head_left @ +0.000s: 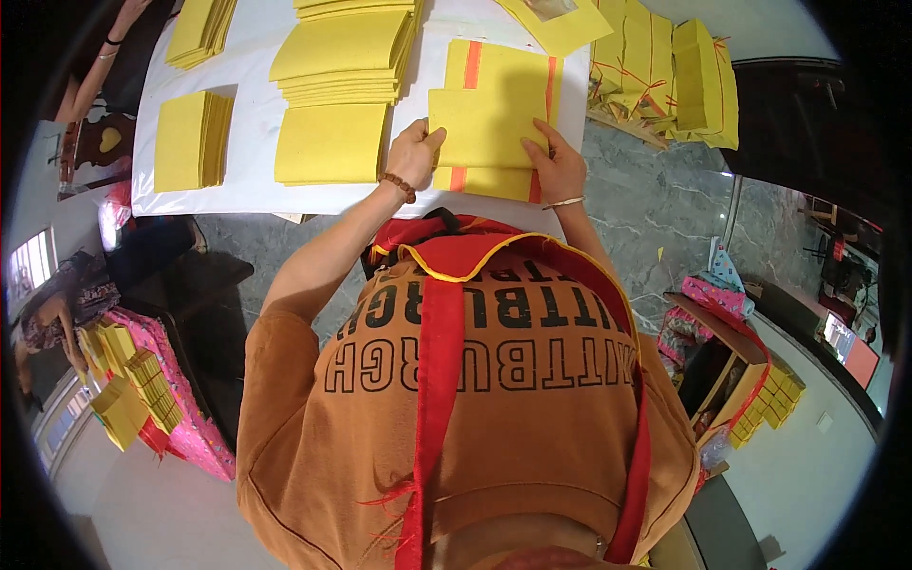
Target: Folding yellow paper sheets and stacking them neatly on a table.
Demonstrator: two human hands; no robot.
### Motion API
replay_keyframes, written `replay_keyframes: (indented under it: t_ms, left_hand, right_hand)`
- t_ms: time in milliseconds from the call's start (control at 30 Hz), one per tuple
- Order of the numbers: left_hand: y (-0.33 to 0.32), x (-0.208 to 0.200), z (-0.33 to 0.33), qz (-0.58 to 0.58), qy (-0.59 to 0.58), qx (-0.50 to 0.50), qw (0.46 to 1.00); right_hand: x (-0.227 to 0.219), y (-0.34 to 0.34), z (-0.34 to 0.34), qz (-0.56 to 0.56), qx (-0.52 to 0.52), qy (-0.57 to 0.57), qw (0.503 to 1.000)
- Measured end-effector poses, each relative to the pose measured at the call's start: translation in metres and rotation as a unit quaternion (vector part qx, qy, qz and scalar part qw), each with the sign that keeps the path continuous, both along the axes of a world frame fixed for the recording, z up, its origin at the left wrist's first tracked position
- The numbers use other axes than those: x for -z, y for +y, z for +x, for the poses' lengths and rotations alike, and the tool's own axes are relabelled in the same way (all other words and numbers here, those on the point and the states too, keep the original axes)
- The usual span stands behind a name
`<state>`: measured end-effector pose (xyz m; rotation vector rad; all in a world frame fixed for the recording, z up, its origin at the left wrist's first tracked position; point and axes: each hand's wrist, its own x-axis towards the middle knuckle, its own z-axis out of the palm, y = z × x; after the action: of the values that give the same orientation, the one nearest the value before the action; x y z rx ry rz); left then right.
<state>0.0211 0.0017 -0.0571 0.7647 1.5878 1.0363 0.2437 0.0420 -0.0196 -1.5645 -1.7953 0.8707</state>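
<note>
Yellow paper (484, 128) lies crosswise over red-striped yellow sheeting (503, 66), directly between the left hand (411, 156) and right hand (561, 171), which pinch its opposite short sides.

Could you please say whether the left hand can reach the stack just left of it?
Probably yes: nothing visible separates the left hand from that stack, though that hand holds the sheet.

1. Between left hand (413, 155) and right hand (559, 173), space is taken by a yellow sheet (486, 128).
2. Left of both, passage is blocked by a yellow stack (330, 144).
3. Right of both, room is left above grey floor (655, 185).
</note>
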Motion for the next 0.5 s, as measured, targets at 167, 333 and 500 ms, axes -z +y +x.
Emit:
replay_keyframes:
  t_ms: [167, 333, 500]
  left_hand:
    - [0.008, -0.006, -0.002, -0.045, -0.043, 0.024, 0.998]
    - [0.008, 0.0, -0.003, -0.009, 0.038, 0.023, 0.999]
    - [0.011, -0.013, 0.0, -0.011, 0.143, 0.04, 0.989]
  right_hand:
    - [0.0, 0.003, 0.0, -0.026, 0.019, -0.017, 0.999]
    - [0.004, 0.003, -0.002, -0.003, 0.027, -0.03, 0.999]
    - [0.004, 0.003, -0.002, -0.023, 0.043, -0.01, 0.999]
